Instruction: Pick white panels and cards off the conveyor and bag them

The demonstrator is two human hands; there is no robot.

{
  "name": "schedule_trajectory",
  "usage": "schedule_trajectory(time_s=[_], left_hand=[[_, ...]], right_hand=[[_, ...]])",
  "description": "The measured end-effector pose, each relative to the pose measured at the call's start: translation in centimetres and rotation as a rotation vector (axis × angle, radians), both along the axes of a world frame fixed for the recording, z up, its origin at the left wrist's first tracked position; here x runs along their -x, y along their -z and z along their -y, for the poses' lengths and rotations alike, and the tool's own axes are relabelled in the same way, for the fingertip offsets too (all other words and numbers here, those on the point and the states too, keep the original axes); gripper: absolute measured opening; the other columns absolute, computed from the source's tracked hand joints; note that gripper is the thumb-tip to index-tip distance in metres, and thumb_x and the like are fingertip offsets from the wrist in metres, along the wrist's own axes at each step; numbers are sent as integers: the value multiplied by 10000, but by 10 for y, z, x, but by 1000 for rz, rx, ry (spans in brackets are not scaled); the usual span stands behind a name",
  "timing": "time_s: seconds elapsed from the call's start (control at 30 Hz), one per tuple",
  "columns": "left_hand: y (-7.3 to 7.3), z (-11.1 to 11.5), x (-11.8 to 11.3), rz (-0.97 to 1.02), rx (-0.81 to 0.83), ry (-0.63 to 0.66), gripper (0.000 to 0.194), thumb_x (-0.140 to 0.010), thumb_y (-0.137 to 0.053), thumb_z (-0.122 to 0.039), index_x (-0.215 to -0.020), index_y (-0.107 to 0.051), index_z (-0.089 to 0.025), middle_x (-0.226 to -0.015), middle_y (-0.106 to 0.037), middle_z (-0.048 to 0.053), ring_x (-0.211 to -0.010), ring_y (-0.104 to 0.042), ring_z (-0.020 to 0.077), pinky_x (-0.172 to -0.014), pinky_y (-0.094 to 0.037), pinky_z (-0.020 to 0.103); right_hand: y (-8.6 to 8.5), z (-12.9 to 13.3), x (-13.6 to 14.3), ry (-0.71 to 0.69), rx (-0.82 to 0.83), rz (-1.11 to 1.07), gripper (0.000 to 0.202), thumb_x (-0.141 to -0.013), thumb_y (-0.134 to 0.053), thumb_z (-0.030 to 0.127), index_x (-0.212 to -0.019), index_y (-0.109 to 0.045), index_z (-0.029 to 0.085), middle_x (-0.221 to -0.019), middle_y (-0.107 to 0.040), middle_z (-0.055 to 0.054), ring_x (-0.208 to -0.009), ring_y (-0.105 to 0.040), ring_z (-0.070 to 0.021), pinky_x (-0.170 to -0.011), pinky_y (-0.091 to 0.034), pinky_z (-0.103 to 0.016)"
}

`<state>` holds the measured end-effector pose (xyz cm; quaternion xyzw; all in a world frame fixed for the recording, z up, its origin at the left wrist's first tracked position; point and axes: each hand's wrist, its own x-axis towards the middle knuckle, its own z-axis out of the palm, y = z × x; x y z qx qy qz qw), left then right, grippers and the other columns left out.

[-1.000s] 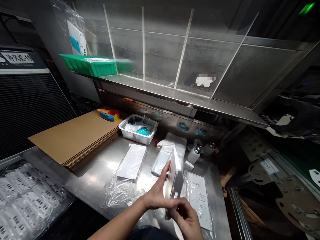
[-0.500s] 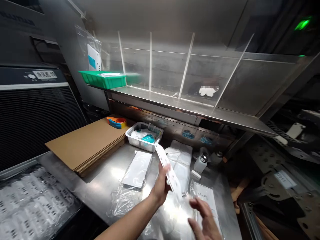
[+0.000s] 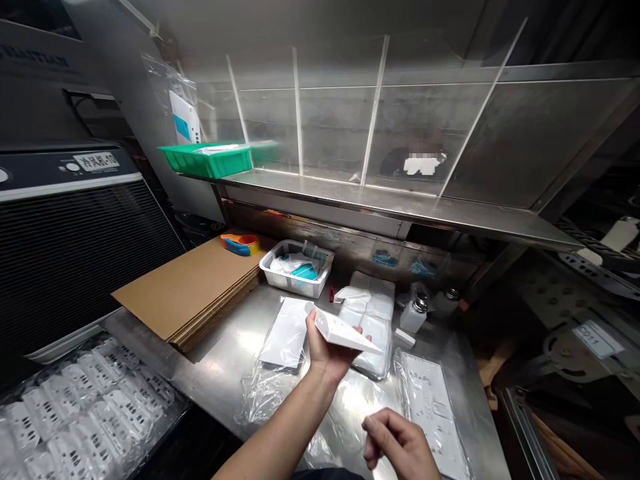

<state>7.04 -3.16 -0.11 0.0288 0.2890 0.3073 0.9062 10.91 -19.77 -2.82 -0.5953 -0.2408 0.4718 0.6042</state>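
Observation:
My left hand [image 3: 327, 350] is closed around a white plastic part [image 3: 345, 331] with small holes along its edge, held tilted above the table. Lower down, my right hand [image 3: 400, 440] is apart from the part, its fingers curled in; no object shows in them. Just left of the held part lies a white flat panel [image 3: 287, 333] in clear plastic. Behind the part are a stack of bagged white pieces [image 3: 373, 300] and a crumpled white cloth [image 3: 353, 293]. To the right of my right hand lies another bagged white panel [image 3: 433, 407] with printed or cut marks.
Cardboard sheets [image 3: 185, 287] with a tape dispenser [image 3: 240, 244] on top lie at left. A white basket [image 3: 295, 283] holds cloths. Pump bottles [image 3: 414, 313] stand at right. A shelf [image 3: 400, 207] with a green tray [image 3: 205, 160] crosses behind. Bagged white parts [image 3: 85, 400] lie lower left.
The white part in my left hand has turned from steep to flatter, showing its broad side. My right hand has gone from spread fingers to curled ones.

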Motion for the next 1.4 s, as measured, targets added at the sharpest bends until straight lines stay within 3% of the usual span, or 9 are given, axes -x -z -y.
schedule_trajectory(time_s=[0.1,0.2,0.47,0.83,0.97,1.07,1.2,1.3,1.4], left_hand=[[-1,7,-2,131,-214,-151,561,-748,-447,-601,-1145,-526,-212,-964,-626,89,-935,-590,292,-831,-473,481],[-5,11,0,153,-303,-132,578,-772,-404,-581,-1186,-531,-198,-1082,-632,106,-1099,-531,312,-883,-474,465],[-9,11,5,89,-350,-196,627,-781,-352,-577,-1253,-487,-188,-1181,-601,94,-1224,-440,312,-928,-469,447],[-3,15,11,124,-402,-200,616,-764,-354,-614,-1233,-502,-244,-1232,-573,66,-1220,-446,306,-922,-475,455],[-12,5,33,118,-438,-258,659,-762,-343,-646,-1237,-502,-218,-1241,-565,86,-1209,-445,332,-949,-425,505],[-14,-8,69,97,-428,-380,623,-770,-363,-641,-1270,-456,-281,-1315,-503,36,-1238,-395,351,-964,-359,571],[2,-4,127,5,-384,-444,582,-759,-414,-642,-1262,-447,-352,-1333,-485,20,-1271,-339,377,-965,-295,641],[20,19,164,-34,-346,-384,595,-768,-428,-627,-1289,-428,-339,-1304,-518,46,-1261,-364,376,-976,-292,630],[37,42,194,-46,-316,-362,596,-782,-407,-630,-1316,-389,-366,-1319,-511,28,-1268,-367,354,-1005,-294,584]], right_hand=[[-18,-15,0,-52,-10,-450,328,-705,-701,401,-901,-635,146,-700,-661,-67,-595,-603,-155,-476,-459,-227],[-35,-28,3,-120,-102,-610,329,-744,-678,269,-1025,-595,118,-885,-660,-109,-768,-622,-173,-555,-503,-236],[-42,-41,11,-135,-129,-686,230,-798,-624,224,-992,-608,100,-845,-643,-85,-722,-610,-137,-585,-523,-230],[-41,-44,22,-68,-90,-607,160,-704,-686,195,-837,-643,116,-783,-652,-45,-602,-572,-87,-612,-515,-222],[-7,-42,25,-172,-48,-270,185,-749,-644,302,-844,-609,147,-745,-650,-40,-594,-581,-121,-592,-484,-262],[42,-38,38,-349,94,371,233,-799,-563,386,-884,-601,172,-687,-626,-39,-646,-597,-186,-645,-470,-332],[99,-31,72,-489,218,1135,398,-680,-678,334,-1025,-544,186,-966,-597,-111,-909,-557,-308,-672,-479,-396],[113,-27,87,-555,239,1253,342,-706,-623,207,-1031,-521,175,-997,-561,-126,-941,-530,-315,-620,-492,-378],[114,-18,85,-507,175,1195,240,-833,-470,220,-1068,-489,180,-984,-547,-115,-940,-524,-269,-692,-486,-367]])
